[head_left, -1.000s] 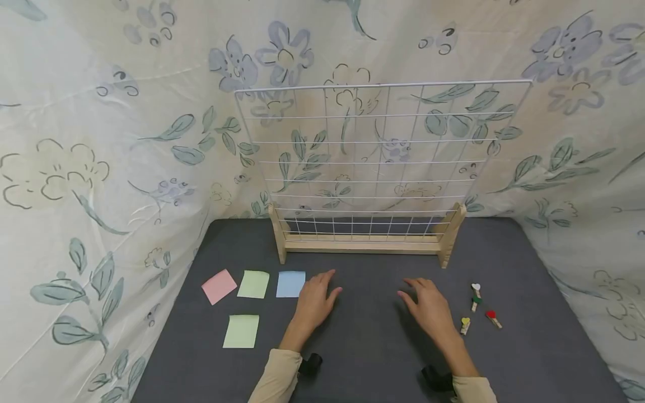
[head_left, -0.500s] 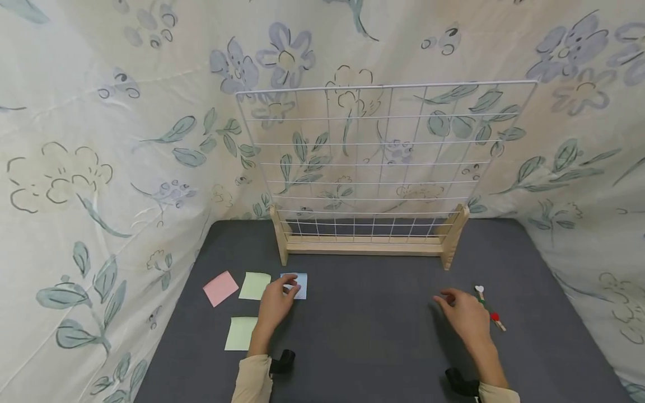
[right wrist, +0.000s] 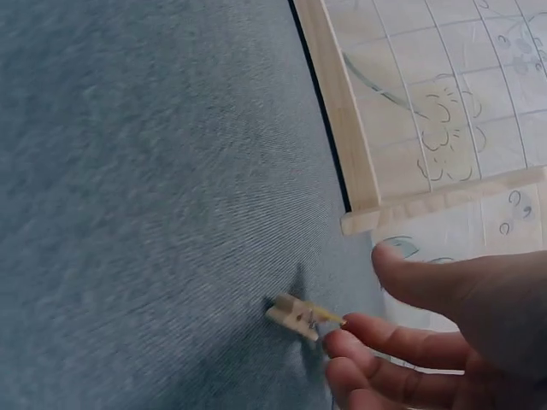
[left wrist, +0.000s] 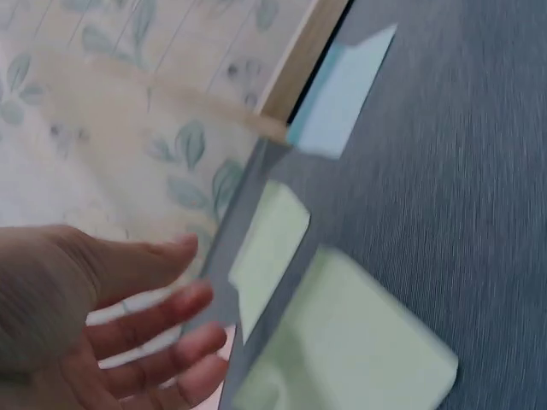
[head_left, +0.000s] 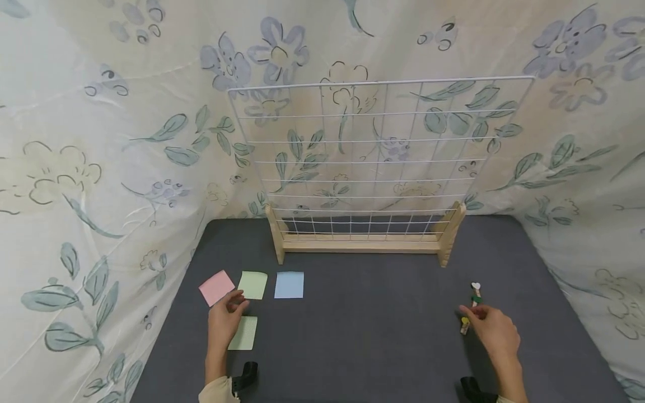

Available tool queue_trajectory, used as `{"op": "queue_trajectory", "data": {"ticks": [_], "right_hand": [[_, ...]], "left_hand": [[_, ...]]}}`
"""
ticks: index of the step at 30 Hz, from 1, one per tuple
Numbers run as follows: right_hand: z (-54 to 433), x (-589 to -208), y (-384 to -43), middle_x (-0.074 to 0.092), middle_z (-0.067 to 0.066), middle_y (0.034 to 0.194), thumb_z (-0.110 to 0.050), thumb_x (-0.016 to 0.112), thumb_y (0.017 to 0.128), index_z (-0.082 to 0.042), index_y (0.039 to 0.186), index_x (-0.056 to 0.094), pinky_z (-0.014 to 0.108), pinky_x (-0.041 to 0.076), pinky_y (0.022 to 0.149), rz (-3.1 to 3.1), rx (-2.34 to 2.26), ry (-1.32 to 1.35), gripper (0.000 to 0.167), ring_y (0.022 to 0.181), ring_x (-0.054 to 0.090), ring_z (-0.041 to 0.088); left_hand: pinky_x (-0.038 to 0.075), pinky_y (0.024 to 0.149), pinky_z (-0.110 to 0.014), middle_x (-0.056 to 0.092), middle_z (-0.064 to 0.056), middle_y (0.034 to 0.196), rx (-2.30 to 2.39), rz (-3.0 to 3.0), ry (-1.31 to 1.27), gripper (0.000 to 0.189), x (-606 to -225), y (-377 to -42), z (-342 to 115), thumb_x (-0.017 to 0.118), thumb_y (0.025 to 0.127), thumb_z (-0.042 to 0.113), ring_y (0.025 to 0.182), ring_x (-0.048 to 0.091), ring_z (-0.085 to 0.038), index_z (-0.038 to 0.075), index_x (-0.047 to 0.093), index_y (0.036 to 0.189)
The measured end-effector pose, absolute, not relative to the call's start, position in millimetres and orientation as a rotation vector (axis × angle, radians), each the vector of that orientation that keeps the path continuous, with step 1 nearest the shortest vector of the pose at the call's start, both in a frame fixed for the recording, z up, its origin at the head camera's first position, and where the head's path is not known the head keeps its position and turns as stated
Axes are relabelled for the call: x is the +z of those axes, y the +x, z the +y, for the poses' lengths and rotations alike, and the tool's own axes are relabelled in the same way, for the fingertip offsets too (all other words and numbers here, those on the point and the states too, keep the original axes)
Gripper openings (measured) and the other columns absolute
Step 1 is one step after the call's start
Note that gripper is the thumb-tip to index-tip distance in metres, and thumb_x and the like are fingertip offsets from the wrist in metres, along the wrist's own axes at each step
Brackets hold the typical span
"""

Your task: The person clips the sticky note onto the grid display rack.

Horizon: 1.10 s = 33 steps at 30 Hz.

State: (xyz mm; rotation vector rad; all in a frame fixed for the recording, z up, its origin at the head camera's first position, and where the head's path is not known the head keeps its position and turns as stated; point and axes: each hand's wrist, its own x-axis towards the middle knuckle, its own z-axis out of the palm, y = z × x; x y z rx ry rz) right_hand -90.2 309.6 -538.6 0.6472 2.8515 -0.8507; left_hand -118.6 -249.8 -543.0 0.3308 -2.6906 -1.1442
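Note:
My left hand (head_left: 225,318) hovers by the sticky notes, fingers loosely bent and holding nothing. Just beyond its fingertips lie a pink sticky note (head_left: 216,287) and a green sticky note (head_left: 253,285); a nearer green sticky note (head_left: 243,334) is partly covered by the hand. Farther right is a blue sticky note (head_left: 289,285). On the other side, my right hand (head_left: 496,334) reaches over the small clothespins, thumb apart from the fingers. The yellow-topped clothespin (right wrist: 293,316) is right at its fingertips. Beyond are a white heart clothespin (head_left: 476,287) and a green-topped clothespin (head_left: 476,300).
A white wire grid rack (head_left: 375,140) on a wooden base (head_left: 360,246) stands at the back of the dark table (head_left: 363,324). Floral cloth (head_left: 101,168) hangs behind and at both sides.
My left hand has moved left, from the blue note to the pink and green ones. My right hand has moved right and nearer; the red clothespin is now hidden and the yellow one shows again.

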Motion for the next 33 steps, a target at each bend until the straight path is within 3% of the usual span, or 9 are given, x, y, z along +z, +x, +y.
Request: {"op": "queue_trajectory", "data": {"ticks": [6, 12, 15, 21, 28, 33], "right_hand": [[307, -541, -88, 0.07, 0.022, 0.099, -0.067, 0.068, 0.079, 0.003, 0.112, 0.07, 0.037, 0.048, 0.046, 2.777, -0.816, 0.666, 0.077, 0.067, 0.063, 0.027], [305, -544, -90, 0.069, 0.023, 0.1, -0.043, 0.081, 0.079, 0.0, 0.106, 0.072, 0.043, 0.05, 0.051, 2.737, -0.815, 0.756, 0.052, 0.074, 0.064, 0.036], [303, -544, -91, 0.07, 0.022, 0.093, -0.032, 0.083, 0.079, 0.001, 0.101, 0.074, 0.042, 0.049, 0.05, 2.717, -0.821, 0.805, 0.04, 0.072, 0.063, 0.035], [301, -538, -95, 0.07, 0.024, 0.095, -0.026, 0.081, 0.081, 0.003, 0.099, 0.074, 0.042, 0.051, 0.05, 2.74, -0.867, 0.686, 0.035, 0.071, 0.065, 0.035], [293, -532, -102, 0.072, 0.015, 0.083, -0.023, 0.077, 0.085, 0.004, 0.098, 0.075, 0.037, 0.048, 0.051, 2.728, -0.931, 0.576, 0.03, 0.07, 0.064, 0.028], [280, -527, -111, 0.072, 0.016, 0.086, -0.024, 0.075, 0.087, 0.003, 0.1, 0.075, 0.047, 0.052, 0.055, 2.85, -0.931, 0.483, 0.03, 0.07, 0.065, 0.028]], "left_hand": [[0.048, 0.075, -0.049, 0.063, -0.029, 0.111, -1.037, -2.754, 0.479, 0.038, -547, -102, -267, 0.075, 0.084, 0.006, 0.09, 0.06, -0.037, -0.009, 0.063, 0.116], [0.045, 0.079, -0.062, 0.059, -0.031, 0.101, -0.987, -2.754, 0.589, 0.035, -554, -95, -271, 0.073, 0.083, 0.004, 0.094, 0.057, -0.046, -0.012, 0.063, 0.112], [0.046, 0.073, -0.059, 0.061, -0.026, 0.093, -0.96, -2.745, 0.634, 0.025, -559, -96, -271, 0.071, 0.085, 0.004, 0.086, 0.058, -0.042, -0.01, 0.066, 0.105], [0.044, 0.061, -0.046, 0.064, -0.016, 0.078, -0.958, -2.714, 0.648, 0.007, -561, -97, -273, 0.07, 0.085, 0.004, 0.072, 0.059, -0.032, -0.003, 0.069, 0.086], [0.047, 0.054, -0.025, 0.069, -0.012, 0.077, -1.168, -2.681, 0.523, 0.007, -557, -102, -273, 0.073, 0.086, 0.003, 0.065, 0.059, -0.015, -0.003, 0.07, 0.087], [0.055, 0.045, -0.024, 0.071, -0.015, 0.081, -1.464, -2.602, 0.503, 0.009, -554, -109, -269, 0.07, 0.089, -0.001, 0.059, 0.06, -0.012, -0.007, 0.069, 0.095]]}}
